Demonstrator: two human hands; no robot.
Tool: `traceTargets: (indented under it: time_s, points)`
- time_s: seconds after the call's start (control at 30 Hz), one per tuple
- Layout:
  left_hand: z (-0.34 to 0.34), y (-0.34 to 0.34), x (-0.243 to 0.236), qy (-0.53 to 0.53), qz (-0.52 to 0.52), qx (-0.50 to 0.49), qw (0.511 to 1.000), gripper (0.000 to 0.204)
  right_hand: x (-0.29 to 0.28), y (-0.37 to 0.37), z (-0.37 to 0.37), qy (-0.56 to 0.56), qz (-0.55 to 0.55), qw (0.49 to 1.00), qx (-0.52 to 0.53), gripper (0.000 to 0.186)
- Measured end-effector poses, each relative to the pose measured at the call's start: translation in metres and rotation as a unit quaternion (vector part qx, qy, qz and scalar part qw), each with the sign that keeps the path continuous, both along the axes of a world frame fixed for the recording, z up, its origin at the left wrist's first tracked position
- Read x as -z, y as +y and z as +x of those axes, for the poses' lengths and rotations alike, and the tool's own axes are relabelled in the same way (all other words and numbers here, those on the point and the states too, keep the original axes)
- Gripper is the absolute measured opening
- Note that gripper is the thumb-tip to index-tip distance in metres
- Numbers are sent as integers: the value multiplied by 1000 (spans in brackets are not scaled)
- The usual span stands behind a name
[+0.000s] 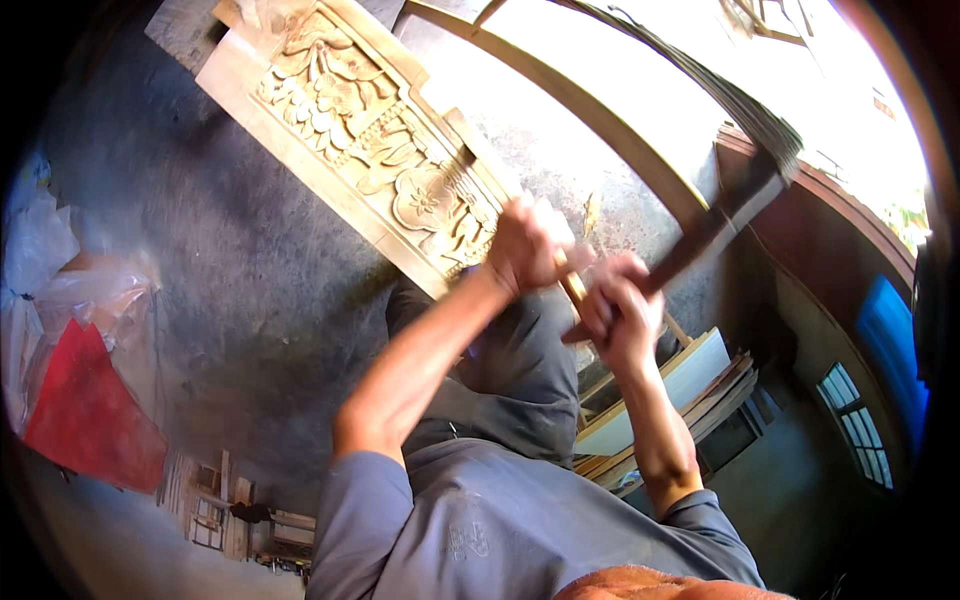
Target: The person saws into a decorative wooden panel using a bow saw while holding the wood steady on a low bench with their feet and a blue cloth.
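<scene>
Left hand (pixel 528 246), one of two in the head view, is curled and blurred at the near end of a single carved wooden panel (pixel 370 150); whether it grips a tool cannot be told. Right hand (pixel 624 308), just beside it, is closed around one dark bar (pixel 708 238), which sticks out on both sides of the fist and slants to the upper right. The panel lies diagonally from the upper left down to the person's legs (pixel 520 350), its leaf and flower relief facing up inside a plain border; the overlapping motifs are hard to count. One pale curved strip (pixel 600 115) arches beyond it. Several boards (pixel 700 385) lean at the right, near one blue sheet (pixel 893 350) and one barred window (pixel 855 425). One red piece (pixel 92 415) lies at the far left, beside crumpled clear plastic (pixel 110 285).
</scene>
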State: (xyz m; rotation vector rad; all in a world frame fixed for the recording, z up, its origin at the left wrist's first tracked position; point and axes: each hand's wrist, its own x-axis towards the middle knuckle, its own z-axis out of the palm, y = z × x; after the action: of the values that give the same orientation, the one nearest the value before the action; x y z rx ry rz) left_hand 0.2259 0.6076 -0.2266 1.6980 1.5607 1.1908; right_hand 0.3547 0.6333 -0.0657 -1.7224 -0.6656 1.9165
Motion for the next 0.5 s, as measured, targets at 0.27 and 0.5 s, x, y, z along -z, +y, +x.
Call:
traceTargets:
  time_s: [0.27, 0.5]
  points:
    - [112, -65, -185, -139, -6, 30, 990, 68, -185, -66, 116, -27, 49, 995, -77, 22]
    - [1, 6, 28, 40, 19, 8, 999, 65, 45, -14, 25, 57, 17, 997, 42, 6]
